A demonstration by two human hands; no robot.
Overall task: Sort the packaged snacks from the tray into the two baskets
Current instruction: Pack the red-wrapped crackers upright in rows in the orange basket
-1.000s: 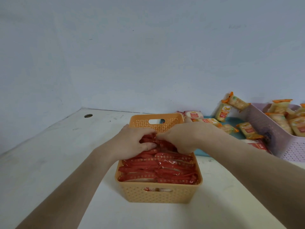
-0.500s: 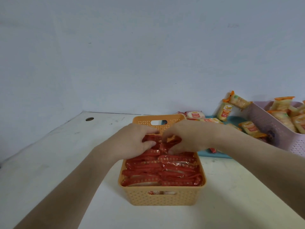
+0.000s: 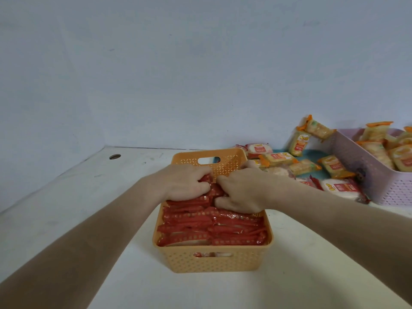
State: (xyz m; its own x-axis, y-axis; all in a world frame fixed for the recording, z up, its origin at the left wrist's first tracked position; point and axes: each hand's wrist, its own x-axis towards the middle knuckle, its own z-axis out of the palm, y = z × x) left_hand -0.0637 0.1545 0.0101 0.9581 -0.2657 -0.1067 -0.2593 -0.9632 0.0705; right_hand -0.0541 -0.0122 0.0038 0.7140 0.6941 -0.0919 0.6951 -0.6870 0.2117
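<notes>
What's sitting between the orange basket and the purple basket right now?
In the head view, the blue tray lies there, holding loose yellow and red snack packs.

Soft, dimmish light falls evenly, leaving only faint shadows on the table (image 3: pixel 301 275). The wide lens stretches my forearms (image 3: pixel 93 248) at the corners; detail looks slightly soft.

Packet labels (image 3: pixel 298 146) (all blurred) unreadable.

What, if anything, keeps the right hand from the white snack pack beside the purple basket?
Likely nothing, so yes: the white snack pack lies uncovered just right of the right hand, though that hand grips red packs in the orange basket.
</notes>
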